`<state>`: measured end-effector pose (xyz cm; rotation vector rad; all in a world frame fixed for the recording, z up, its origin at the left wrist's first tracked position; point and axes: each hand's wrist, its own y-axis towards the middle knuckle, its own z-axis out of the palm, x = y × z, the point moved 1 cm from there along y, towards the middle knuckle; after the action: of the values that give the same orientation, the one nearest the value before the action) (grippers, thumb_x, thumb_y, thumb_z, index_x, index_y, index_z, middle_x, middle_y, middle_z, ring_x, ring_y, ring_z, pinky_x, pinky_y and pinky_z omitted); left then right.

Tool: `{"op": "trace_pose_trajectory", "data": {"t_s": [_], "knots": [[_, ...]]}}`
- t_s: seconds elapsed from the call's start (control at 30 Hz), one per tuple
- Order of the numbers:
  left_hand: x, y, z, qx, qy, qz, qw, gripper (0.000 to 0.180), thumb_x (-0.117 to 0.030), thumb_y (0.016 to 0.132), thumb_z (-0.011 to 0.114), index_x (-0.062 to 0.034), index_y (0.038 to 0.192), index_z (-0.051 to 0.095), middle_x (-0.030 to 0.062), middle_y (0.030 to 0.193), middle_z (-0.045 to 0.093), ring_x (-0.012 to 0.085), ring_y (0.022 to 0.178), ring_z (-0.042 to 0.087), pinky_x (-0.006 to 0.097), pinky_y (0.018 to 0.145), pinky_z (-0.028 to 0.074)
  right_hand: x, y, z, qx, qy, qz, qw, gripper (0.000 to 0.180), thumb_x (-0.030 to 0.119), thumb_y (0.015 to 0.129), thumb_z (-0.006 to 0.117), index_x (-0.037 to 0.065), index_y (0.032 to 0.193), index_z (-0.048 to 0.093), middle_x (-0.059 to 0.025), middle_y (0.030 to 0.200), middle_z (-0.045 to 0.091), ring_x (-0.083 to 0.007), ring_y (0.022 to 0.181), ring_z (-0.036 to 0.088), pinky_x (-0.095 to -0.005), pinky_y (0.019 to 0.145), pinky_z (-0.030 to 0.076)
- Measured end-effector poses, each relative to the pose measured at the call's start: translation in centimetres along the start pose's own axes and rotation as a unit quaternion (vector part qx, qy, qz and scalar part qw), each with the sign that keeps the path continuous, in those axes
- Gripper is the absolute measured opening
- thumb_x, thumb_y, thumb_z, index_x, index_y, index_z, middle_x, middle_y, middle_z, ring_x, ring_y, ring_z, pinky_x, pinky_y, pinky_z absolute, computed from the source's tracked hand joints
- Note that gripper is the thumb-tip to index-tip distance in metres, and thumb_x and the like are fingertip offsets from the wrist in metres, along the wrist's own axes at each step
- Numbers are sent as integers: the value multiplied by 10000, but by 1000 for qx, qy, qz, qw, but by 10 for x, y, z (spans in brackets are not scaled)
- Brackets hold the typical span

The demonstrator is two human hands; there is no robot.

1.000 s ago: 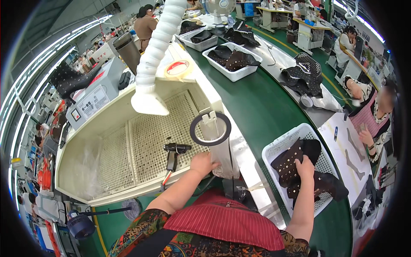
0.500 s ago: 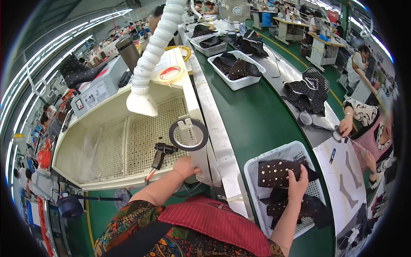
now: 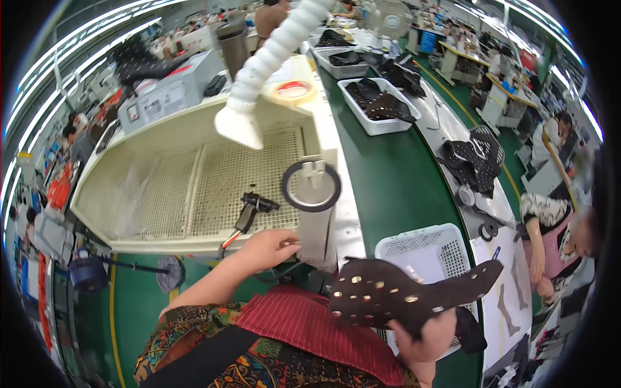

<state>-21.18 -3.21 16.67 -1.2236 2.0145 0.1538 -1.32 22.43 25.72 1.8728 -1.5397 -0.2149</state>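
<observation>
Right hand (image 3: 424,339) clamps one studded piece (image 3: 375,292) above one basket (image 3: 420,234); left hand (image 3: 266,251), fingers slightly apart, has one gun (image 3: 248,214) ahead.

The dark piece (image 3: 424,292) looks matt and cloth-like, its studs (image 3: 412,299) glossy metal, the basket (image 3: 455,255) smooth plastic.

Black gold-studded piece (image 3: 381,294), red striped apron (image 3: 304,330), white basket (image 3: 424,236)

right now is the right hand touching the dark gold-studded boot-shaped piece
Touching. The head view shows the right hand closed on the lower edge of the dark gold-studded boot-shaped piece, holding it up.
</observation>
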Motion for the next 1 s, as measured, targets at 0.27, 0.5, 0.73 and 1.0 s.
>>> {"op": "trace_pose_trajectory", "data": {"t_s": [0.27,0.5,0.73,1.0], "knots": [[-22,-37,-44,171,-344,207,900,693,-470,915,491,24,1375,333,141,1306,476,186,1208,437,313,1016,348,83,68,75,14,59,-399,915,328,179,671,573,192,991,643,65,642,371,-77,551,411,-239,536,310],[9,-63,-75,129,-403,209,882,742,-443,900,556,29,1405,286,146,1245,495,174,1123,464,298,962,382,134,93,127,102,38,-440,891,344,170,703,569,158,1045,611,45,685,423,-104,602,474,-258,572,352],[53,-55,-100,23,-480,43,876,447,-212,920,565,17,1283,440,87,1065,596,128,954,572,271,791,491,165,119,176,172,12,-418,892,338,172,739,560,114,1071,587,26,727,477,-123,634,515,-280,592,367],[138,-58,-187,-241,-578,50,778,281,-131,935,535,-9,1185,499,77,1073,603,133,948,589,283,838,489,204,175,240,139,55,-365,919,360,150,762,543,62,1111,567,10,760,510,-138,688,533,-293,645,388]]}}
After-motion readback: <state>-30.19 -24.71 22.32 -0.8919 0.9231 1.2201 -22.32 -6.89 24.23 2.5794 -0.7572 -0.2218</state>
